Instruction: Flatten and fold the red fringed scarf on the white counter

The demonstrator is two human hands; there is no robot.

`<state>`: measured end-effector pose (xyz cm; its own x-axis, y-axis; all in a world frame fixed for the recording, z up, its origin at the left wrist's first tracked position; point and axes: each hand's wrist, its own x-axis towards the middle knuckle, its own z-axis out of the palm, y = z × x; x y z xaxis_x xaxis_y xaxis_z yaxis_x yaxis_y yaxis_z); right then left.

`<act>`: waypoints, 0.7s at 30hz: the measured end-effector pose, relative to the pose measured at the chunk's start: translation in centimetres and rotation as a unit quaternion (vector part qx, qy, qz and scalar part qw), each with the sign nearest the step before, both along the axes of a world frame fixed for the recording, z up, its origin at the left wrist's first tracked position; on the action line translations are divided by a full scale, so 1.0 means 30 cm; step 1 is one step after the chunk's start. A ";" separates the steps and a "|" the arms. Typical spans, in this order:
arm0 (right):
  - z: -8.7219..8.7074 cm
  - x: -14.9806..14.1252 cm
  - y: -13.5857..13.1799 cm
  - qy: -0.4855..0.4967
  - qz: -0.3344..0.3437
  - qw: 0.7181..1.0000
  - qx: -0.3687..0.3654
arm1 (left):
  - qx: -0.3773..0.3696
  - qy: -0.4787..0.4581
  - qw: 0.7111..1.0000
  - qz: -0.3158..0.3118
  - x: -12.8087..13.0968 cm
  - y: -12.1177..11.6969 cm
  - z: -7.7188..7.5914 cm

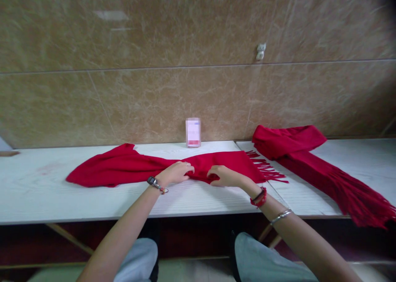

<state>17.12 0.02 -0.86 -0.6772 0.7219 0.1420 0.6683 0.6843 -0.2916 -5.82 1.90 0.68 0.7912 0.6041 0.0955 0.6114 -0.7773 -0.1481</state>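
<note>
A red scarf (229, 162) lies lengthwise on the white table in front of me. Its right part is spread flat and ends in a twisted fringe, while the left part is bunched and wrinkled. My left hand (175, 173) has its fingers curled into the fabric near the scarf's middle, and the cloth gathers there. A short way to the right, my right hand (226, 176) is bent over the near edge, thumb and fingers closed on the cloth. Some fingertips of both hands are hidden in the folds.
Another red fringed scarf (297, 150) lies folded over itself at the right, its fringe at the table's front edge. A phone (193, 132) with a blurred screen leans against the tiled wall. A small white cat figure (260, 51) is on the wall. The white table (93, 205) abuts the wall.
</note>
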 end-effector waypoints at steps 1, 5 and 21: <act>-0.017 0.009 0.003 0.023 -0.002 1.000 0.011 | 0.021 -0.008 1.000 0.004 0.005 -0.004 0.003; -0.059 0.042 0.014 0.095 -0.019 0.995 0.024 | 0.079 -0.043 0.996 -0.011 0.027 -0.042 0.012; -0.060 0.054 0.009 0.078 0.019 0.996 0.048 | -0.064 -0.068 0.996 0.010 0.054 0.015 -0.063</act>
